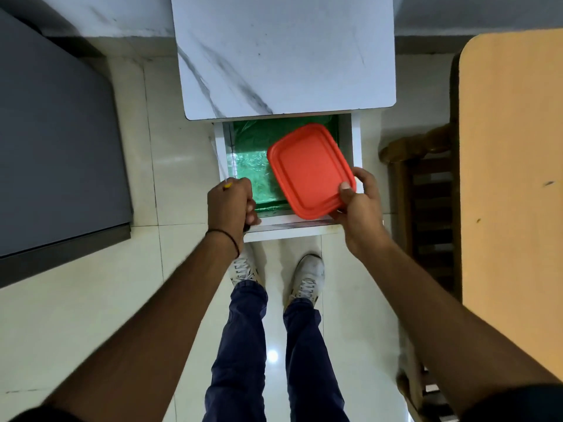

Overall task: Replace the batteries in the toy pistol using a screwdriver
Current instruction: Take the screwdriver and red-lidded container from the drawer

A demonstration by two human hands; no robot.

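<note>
The right hand (359, 208) holds a red container (307, 169) by its near right corner, thumb flat on the lid and fingers curled under the edge. The left hand (230, 205) is a closed fist at the front-left corner of the open drawer (356, 147). It grips a slim tool with a yellow tip poking out past the knuckles and a dark end below the palm, which I take to be the screwdriver (227, 185), though blur hides most of it.

The drawer is pulled out towards the person from under the marble-patterned counter (283, 56). A green liner (249, 159) covers its floor. The red container fills the right half of the drawer. Its long axis runs front to back, with the far end skewed a little to the left and the near edge over the drawer's front rim. Whether it rests there or is already lifted, I cannot tell.

Neither the toy pistol nor the batteries are in view, in the drawer or on the counter, and the container's lid hides whatever is inside. The task looks barely begun, at the gathering stage.

The next move turns on the container. It lies straight ahead of the right hand, which already has it, while the left hand is off to the drawer's other side and occupied. Lifting it up and back over the front rim seems the clear path.

No brand, label or writing can be read anywhere.
</note>
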